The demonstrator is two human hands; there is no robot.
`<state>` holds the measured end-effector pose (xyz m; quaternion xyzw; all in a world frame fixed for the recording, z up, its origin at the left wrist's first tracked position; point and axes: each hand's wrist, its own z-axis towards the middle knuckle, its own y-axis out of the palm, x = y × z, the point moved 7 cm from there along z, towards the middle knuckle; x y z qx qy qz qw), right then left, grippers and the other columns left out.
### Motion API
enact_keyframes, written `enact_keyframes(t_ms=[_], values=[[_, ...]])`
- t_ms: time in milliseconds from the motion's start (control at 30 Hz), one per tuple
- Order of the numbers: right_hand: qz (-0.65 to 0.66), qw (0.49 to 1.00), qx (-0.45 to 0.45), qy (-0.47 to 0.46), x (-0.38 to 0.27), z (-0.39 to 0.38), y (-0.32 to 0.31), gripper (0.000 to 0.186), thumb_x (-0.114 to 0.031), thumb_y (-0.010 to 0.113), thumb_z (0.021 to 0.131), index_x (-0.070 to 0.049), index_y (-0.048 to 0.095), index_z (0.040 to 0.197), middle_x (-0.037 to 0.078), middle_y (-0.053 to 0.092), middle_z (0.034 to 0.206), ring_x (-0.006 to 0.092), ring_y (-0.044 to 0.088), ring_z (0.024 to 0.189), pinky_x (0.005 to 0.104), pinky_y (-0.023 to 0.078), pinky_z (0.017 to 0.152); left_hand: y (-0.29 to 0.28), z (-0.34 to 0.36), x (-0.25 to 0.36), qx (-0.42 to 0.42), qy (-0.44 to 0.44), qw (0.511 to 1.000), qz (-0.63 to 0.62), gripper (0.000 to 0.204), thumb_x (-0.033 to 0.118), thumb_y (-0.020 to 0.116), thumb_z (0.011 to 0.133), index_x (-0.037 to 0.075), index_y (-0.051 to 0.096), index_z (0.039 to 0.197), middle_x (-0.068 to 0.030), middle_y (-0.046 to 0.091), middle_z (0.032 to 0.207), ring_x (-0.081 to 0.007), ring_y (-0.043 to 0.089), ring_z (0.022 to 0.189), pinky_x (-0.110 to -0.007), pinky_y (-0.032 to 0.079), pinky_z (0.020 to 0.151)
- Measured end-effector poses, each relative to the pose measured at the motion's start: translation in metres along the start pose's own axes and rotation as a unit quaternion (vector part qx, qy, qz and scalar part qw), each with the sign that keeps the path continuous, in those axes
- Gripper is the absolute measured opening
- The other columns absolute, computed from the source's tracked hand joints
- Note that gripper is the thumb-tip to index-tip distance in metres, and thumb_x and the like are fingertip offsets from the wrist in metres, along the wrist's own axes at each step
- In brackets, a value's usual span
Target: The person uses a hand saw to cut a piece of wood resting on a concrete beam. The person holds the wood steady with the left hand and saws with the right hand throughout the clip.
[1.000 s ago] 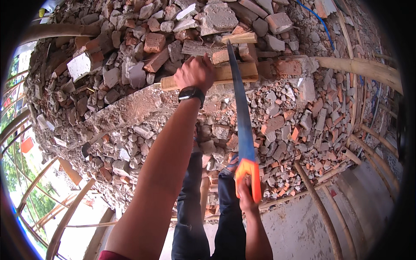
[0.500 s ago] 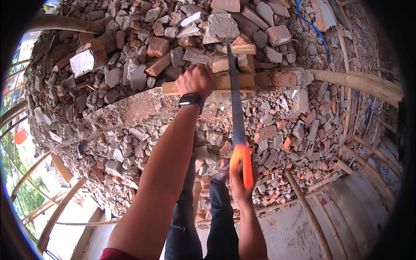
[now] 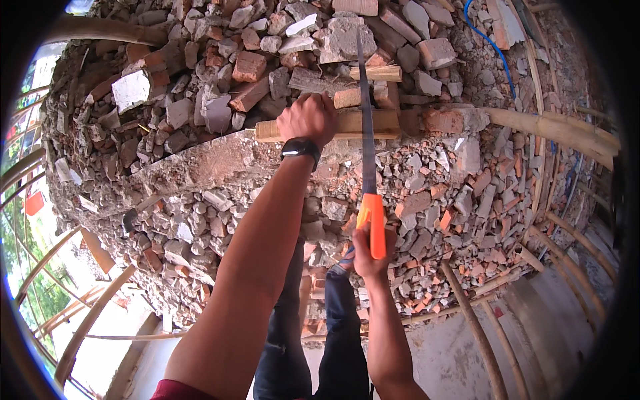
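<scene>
A short wooden block (image 3: 355,125) lies crosswise on a broken masonry ledge. Closed over its left part is my left hand (image 3: 308,120), with a dark watch on the wrist. My right hand (image 3: 373,252) grips the orange handle (image 3: 375,217) of a handsaw. The saw's long blade (image 3: 367,133) crosses the block right of my left hand and points away from me, its tip over the rubble. Whether the teeth have cut into the wood cannot be made out. A smaller offcut of wood (image 3: 377,73) rests just beyond, beside the blade.
Broken bricks and concrete chunks (image 3: 250,67) are heaped beyond the ledge (image 3: 200,163); finer rubble (image 3: 427,227) slopes nearer me. A bamboo pole (image 3: 547,130) extends from the right. More poles (image 3: 473,327) lean at lower right. A blue hose (image 3: 490,41) lies at far right.
The saw and my right hand have slid forward, away from me, so the tip reaches farther over the rubble. My left hand stays on the block.
</scene>
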<state>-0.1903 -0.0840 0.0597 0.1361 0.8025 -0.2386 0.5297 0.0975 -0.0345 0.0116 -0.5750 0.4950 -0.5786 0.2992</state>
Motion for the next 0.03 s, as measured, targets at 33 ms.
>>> enact_keyframes(t_ms=[33], values=[[-0.003, 1.0, -0.013, -0.011, 0.0001, 0.0072, 0.0056, 0.034, -0.011, 0.067, 0.092, -0.007, 0.046, 0.065, -0.003, 0.049, 0.052, 0.0055, 0.053, 0.049, 0.025, 0.038, 0.047, 0.001, 0.0019, -0.0011, -0.01, -0.003, 1.0, 0.004, 0.041, 0.038, 0.05, 0.098, 0.007, 0.073, 0.084, -0.0139, 0.074, 0.092, -0.0414, 0.071, 0.078, -0.053, 0.056, 0.075]])
